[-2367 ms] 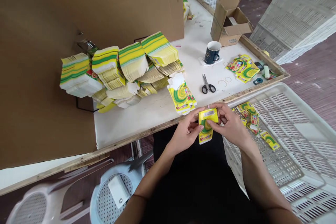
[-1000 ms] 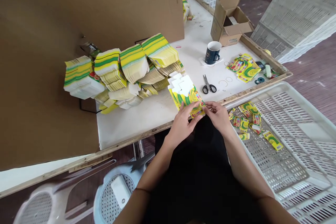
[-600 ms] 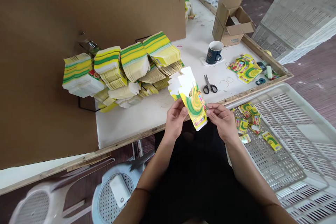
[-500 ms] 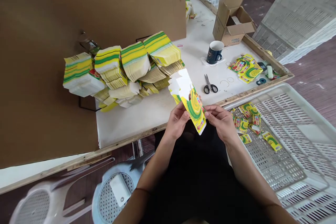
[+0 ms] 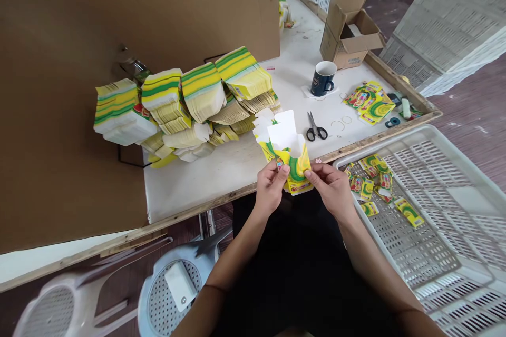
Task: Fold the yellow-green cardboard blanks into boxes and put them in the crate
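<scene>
Between my two hands, above the table's front edge, is a yellow-and-green printed carton (image 5: 297,171), squared out into a box shape with its white top flap up. My left hand (image 5: 271,187) is closed on its left side, thumb in front. In the same hand, behind and to the left, are more flat cartons (image 5: 262,129); how many I cannot tell. My right hand (image 5: 331,187) pinches the carton's right side between thumb and fingers. Bundled stacks of flat cartons (image 5: 203,92) stand on the table to the left, beyond my left hand.
On the white table (image 5: 185,189) are scissors (image 5: 316,127), a dark mug (image 5: 323,79), an open cardboard box (image 5: 351,31) and loose printed cartons (image 5: 369,102). A white plastic crate (image 5: 411,253) at right holds several small cartons (image 5: 409,212). A large cardboard sheet (image 5: 177,5) stands at left.
The carton in my hands has gone from flat and slanted to opened out as a box with its white flap raised. My right hand has shifted slightly and grips its side.
</scene>
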{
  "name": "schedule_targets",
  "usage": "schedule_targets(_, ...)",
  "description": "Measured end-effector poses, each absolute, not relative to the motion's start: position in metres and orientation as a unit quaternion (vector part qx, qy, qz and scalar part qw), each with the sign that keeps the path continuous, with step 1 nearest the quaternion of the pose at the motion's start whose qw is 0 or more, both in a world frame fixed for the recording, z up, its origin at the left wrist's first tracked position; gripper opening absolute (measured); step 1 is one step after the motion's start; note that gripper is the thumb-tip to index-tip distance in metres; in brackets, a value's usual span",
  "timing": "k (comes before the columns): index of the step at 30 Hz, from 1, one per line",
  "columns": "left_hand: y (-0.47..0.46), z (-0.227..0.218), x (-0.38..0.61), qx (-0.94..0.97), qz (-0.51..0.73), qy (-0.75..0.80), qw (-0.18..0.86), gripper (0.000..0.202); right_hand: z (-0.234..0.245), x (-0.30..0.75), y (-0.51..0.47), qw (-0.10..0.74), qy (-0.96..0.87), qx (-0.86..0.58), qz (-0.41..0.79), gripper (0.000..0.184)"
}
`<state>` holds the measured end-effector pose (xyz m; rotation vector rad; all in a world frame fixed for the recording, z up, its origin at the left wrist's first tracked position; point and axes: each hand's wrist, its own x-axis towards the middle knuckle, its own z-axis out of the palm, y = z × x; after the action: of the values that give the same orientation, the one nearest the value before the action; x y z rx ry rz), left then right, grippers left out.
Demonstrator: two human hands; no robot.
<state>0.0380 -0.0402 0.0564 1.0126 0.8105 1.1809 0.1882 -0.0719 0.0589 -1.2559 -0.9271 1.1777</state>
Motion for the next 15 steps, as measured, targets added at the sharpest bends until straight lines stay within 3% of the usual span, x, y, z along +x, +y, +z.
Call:
schedule_targets(4, -0.04, 0.058, 0.04, 0.457, 0.515, 0.389, 0.612, 0.035, 0.055, 0.185, -0.075, 0.569, -0.394, -0.556, 0.461, 0.034)
schedule_targets(10, -0.048, 0.069, 0.037, 0.494, 0.509, 0.408, 0.575, 0.075, 0.056, 0.194, -0.076, 0.544, -0.483, -0.563, 0.393, 0.033)
schedule_targets(15, -0.052, 0.069, 0.033, 0.544, 0.451, 0.355, 0.612, 0.066, 0.061, 0.21, -0.074, 0.567, -0.524, -0.504, 0.387, 0.046)
